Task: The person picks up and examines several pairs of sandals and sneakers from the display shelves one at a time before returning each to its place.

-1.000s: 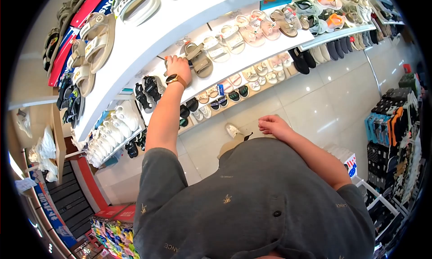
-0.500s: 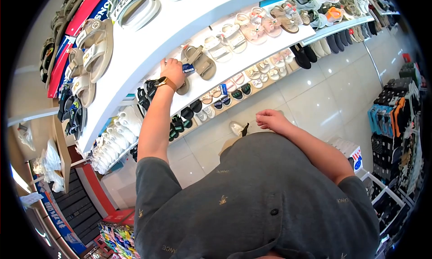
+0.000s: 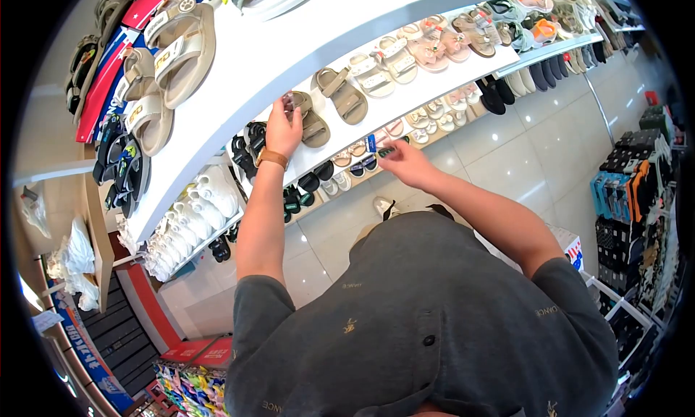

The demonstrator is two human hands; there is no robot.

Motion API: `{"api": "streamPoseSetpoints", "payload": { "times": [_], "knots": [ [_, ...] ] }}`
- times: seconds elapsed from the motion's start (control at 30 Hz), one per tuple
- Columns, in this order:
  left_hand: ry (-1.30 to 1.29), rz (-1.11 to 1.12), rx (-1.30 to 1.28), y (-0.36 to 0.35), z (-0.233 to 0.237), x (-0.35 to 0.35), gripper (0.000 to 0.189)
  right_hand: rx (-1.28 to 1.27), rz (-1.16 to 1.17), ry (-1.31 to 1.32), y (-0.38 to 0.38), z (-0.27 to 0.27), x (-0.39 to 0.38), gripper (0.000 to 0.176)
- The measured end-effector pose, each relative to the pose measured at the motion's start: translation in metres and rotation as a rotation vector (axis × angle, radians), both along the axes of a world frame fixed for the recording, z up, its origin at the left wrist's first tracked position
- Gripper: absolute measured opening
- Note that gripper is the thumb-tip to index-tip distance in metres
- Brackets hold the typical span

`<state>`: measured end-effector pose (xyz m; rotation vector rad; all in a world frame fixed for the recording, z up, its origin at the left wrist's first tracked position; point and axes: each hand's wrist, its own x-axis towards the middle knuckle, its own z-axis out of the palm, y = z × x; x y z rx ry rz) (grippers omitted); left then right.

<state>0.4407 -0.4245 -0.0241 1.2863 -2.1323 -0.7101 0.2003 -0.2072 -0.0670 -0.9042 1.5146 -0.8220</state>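
My left hand (image 3: 284, 129) is at a khaki sandal (image 3: 313, 124) on the white shelf (image 3: 362, 120), its fingers closed round the strap end. Beside that sandal lies a matching khaki sandal (image 3: 342, 96). To the left of my hand stand black sandals (image 3: 250, 145). My right hand (image 3: 407, 162) hovers in front of the shelf edge, near the small dark shoes on the lower shelf; its fingertips are bent together and I cannot make out whether anything is between them.
White sandals (image 3: 374, 75) and pink sandals (image 3: 432, 53) continue along the shelf. A curved upper shelf (image 3: 289, 62) overhangs on the left, carrying beige sandals (image 3: 184, 51). White shoes (image 3: 192, 225) stand below. Racks of packaged goods (image 3: 626, 200) are at the right.
My left hand has shifted onto the nearer khaki sandal, now lying beside its match. My right hand has risen towards the shelf. The blue tag no longer shows beside my left hand.
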Motion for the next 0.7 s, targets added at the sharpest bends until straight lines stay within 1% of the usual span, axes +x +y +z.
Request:
{"api": "streamPoseSetpoints", "payload": {
  "times": [0.07,0.13,0.17,0.2,0.23,0.3,0.33,0.37,0.43,0.5,0.53,0.57,0.63,0.7],
  "knots": [
    [0.174,0.115,0.017,0.006,-0.006,0.002,0.036,-0.12,-0.005,0.185,-0.029,0.004,0.01,0.067],
    [0.239,0.213,0.091,-0.003,-0.029,0.016,0.041,-0.203,-0.043,0.413,-0.054,0.008,0.02,0.078],
    [0.272,0.264,0.127,-0.007,-0.041,0.023,0.043,-0.219,-0.039,0.478,-0.065,0.006,0.024,0.079],
    [0.381,0.341,0.196,-0.004,-0.044,0.023,0.039,-0.235,-0.034,0.543,-0.076,0.003,0.029,0.081],
    [0.402,0.373,0.232,0.001,-0.047,0.023,0.038,-0.253,-0.028,0.609,-0.084,0.001,0.033,0.082],
    [0.448,0.436,0.304,0.009,-0.052,0.027,0.037,-0.283,-0.041,0.665,-0.095,-0.005,0.04,0.081],
    [0.373,0.44,0.184,0.009,-0.068,0.03,0.04,-0.299,-0.049,0.704,-0.099,-0.009,0.043,0.081],
    [0.268,0.445,0.126,0.015,-0.085,0.034,0.048,-0.317,-0.057,0.743,-0.105,-0.014,0.046,0.081],
    [0.07,0.418,0.067,0.037,-0.078,0.026,0.058,-0.347,-0.099,0.743,-0.111,-0.017,0.053,0.073],
    [0.093,0.366,0.17,0.046,-0.085,0.025,0.063,-0.353,-0.114,0.764,-0.117,-0.019,0.058,0.068],
    [0.178,0.321,0.236,0.043,-0.101,0.028,0.064,-0.363,-0.143,0.757,-0.119,-0.02,0.06,0.061],
    [0.196,0.296,0.223,0.041,-0.116,0.033,0.063,-0.367,-0.134,0.752,-0.121,-0.021,0.061,0.059],
    [0.232,0.242,0.196,0.045,-0.112,0.031,0.062,-0.375,-0.121,0.744,-0.122,-0.019,0.061,0.056],
    [0.209,0.239,0.193,0.045,-0.11,0.033,0.059,-0.383,-0.05,0.675,-0.123,-0.016,0.063,0.053]
  ]
}}
